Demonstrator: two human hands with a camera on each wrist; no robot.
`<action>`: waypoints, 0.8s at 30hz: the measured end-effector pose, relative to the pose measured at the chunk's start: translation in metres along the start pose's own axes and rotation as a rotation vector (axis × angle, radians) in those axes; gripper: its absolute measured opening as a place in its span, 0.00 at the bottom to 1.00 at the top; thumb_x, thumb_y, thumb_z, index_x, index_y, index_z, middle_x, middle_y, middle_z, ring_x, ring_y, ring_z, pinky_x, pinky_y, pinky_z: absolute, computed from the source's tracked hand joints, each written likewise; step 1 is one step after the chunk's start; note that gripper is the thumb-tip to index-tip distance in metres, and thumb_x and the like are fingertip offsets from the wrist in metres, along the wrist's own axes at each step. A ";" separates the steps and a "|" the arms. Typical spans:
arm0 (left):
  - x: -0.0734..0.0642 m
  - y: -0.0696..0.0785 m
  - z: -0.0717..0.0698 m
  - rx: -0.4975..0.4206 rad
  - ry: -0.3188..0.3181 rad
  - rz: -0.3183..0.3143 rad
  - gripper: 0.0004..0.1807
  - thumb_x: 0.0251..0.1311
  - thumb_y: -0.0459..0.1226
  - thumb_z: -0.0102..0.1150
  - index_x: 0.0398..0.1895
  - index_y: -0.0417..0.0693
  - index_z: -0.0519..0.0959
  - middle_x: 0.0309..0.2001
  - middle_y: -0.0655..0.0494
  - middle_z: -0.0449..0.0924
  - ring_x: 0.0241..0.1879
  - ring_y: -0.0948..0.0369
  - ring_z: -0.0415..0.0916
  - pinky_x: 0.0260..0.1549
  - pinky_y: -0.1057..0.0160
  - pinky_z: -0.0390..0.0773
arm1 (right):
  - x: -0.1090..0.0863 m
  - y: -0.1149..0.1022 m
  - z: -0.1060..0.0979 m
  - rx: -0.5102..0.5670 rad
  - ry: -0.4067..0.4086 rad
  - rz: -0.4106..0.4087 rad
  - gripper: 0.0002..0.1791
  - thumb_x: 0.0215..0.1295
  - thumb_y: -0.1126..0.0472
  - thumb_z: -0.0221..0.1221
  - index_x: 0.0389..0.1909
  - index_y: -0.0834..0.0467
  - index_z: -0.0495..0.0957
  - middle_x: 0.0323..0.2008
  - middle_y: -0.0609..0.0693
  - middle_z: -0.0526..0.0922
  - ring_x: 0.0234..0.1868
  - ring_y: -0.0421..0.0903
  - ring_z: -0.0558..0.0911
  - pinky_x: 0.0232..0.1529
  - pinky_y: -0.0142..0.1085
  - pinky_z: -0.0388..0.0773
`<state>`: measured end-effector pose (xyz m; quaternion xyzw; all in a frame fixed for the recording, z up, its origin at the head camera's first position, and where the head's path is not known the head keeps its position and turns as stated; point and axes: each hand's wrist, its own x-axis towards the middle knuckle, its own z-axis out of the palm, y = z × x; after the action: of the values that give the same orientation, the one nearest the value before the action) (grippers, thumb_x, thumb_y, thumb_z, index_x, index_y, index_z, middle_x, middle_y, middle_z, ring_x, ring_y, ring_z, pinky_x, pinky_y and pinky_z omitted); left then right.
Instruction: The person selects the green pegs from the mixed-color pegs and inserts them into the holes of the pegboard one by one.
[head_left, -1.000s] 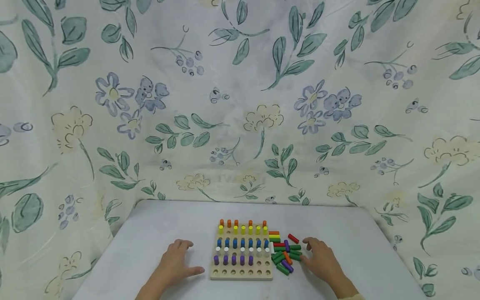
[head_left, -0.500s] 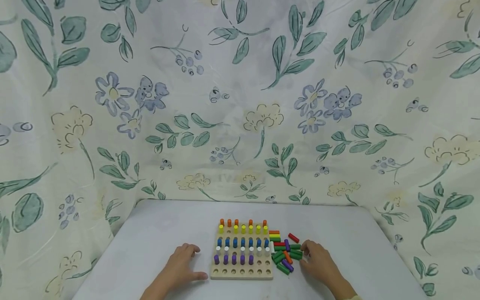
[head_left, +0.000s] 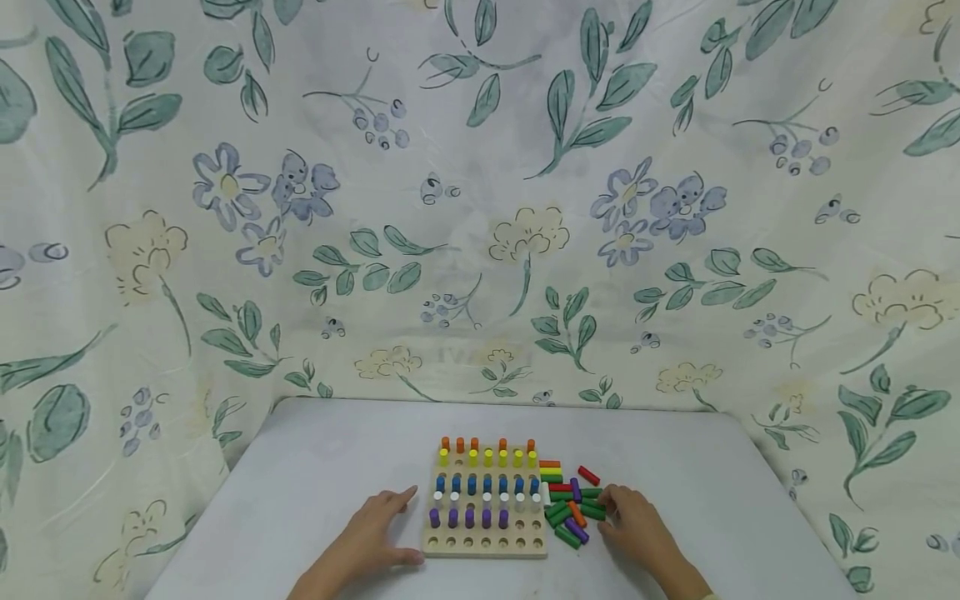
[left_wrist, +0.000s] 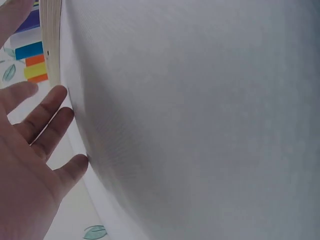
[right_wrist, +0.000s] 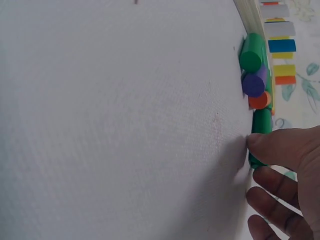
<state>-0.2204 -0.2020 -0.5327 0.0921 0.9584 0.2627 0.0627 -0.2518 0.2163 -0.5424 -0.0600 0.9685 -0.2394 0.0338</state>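
A wooden pegboard (head_left: 483, 550) stands on the table with rows of orange, yellow, blue, white and purple pegs upright in its holes. Left of it is my left hand (head_left: 372, 533), thumb and fingers spread; the thumb tip is at the board's near left corner, and I cannot tell whether it touches. My right hand (head_left: 637, 525) is at the right side of a pile of loose pegs, its fingers loosely bent. In the right wrist view, the thumb (right_wrist: 260, 144) overlaps a green peg (right_wrist: 262, 120), with no clear grip on it.
Loose green, purple, orange, red, yellow and white pegs lie along the board's right side, some overlapping. One red peg (head_left: 588, 475) lies apart at the far end. The white table (head_left: 337, 442) ends at a flower-patterned cloth (head_left: 480, 250) behind.
My left hand has moved right, up to the pegboard's left edge. My right hand has shifted slightly, with its thumb and fingers closer together beside the green pegs. Pegs and board look the same.
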 end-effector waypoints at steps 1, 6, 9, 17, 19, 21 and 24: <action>0.000 0.000 0.000 0.005 0.003 0.009 0.57 0.37 0.57 0.81 0.72 0.43 0.70 0.54 0.49 0.77 0.58 0.45 0.73 0.62 0.38 0.72 | 0.000 0.000 0.000 0.000 0.002 -0.005 0.15 0.57 0.64 0.73 0.42 0.56 0.78 0.31 0.46 0.75 0.35 0.45 0.72 0.41 0.43 0.78; 0.002 0.003 0.002 0.047 -0.001 0.016 0.56 0.38 0.58 0.81 0.73 0.49 0.70 0.57 0.45 0.75 0.57 0.45 0.73 0.61 0.38 0.73 | 0.000 0.002 0.003 -0.006 0.008 -0.009 0.14 0.58 0.64 0.73 0.42 0.55 0.78 0.29 0.45 0.72 0.33 0.44 0.70 0.36 0.39 0.74; 0.003 0.004 0.003 0.072 -0.011 0.011 0.54 0.38 0.59 0.80 0.72 0.52 0.72 0.56 0.47 0.75 0.54 0.48 0.73 0.59 0.39 0.74 | 0.001 0.003 0.005 -0.011 0.010 -0.008 0.14 0.58 0.63 0.72 0.42 0.54 0.79 0.28 0.45 0.71 0.33 0.43 0.69 0.33 0.38 0.71; 0.002 0.002 0.006 0.100 -0.010 0.030 0.47 0.43 0.60 0.76 0.69 0.55 0.76 0.56 0.49 0.74 0.55 0.49 0.72 0.61 0.40 0.72 | 0.003 0.002 0.008 -0.018 0.005 0.007 0.12 0.60 0.63 0.72 0.40 0.55 0.79 0.27 0.46 0.71 0.32 0.44 0.69 0.33 0.38 0.71; 0.001 0.003 0.006 0.108 -0.010 0.040 0.46 0.44 0.60 0.75 0.69 0.55 0.76 0.60 0.45 0.74 0.60 0.44 0.71 0.63 0.37 0.70 | 0.003 0.002 0.008 -0.019 0.008 0.008 0.11 0.60 0.63 0.72 0.39 0.55 0.79 0.27 0.46 0.71 0.33 0.44 0.69 0.33 0.38 0.71; 0.000 0.004 0.005 0.116 -0.012 0.045 0.45 0.46 0.60 0.75 0.69 0.56 0.76 0.64 0.42 0.72 0.65 0.40 0.68 0.65 0.34 0.66 | 0.003 0.003 0.009 -0.022 0.012 0.012 0.11 0.60 0.62 0.72 0.39 0.55 0.80 0.28 0.46 0.71 0.33 0.44 0.69 0.34 0.38 0.71; -0.001 0.006 0.004 0.119 -0.025 0.041 0.44 0.47 0.60 0.74 0.69 0.56 0.76 0.68 0.40 0.69 0.69 0.37 0.63 0.67 0.32 0.62 | 0.003 0.003 0.009 -0.027 0.019 0.012 0.10 0.60 0.62 0.72 0.38 0.55 0.81 0.29 0.45 0.73 0.33 0.44 0.70 0.35 0.39 0.74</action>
<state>-0.2177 -0.1953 -0.5328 0.1186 0.9694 0.2053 0.0638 -0.2546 0.2144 -0.5521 -0.0524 0.9723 -0.2265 0.0255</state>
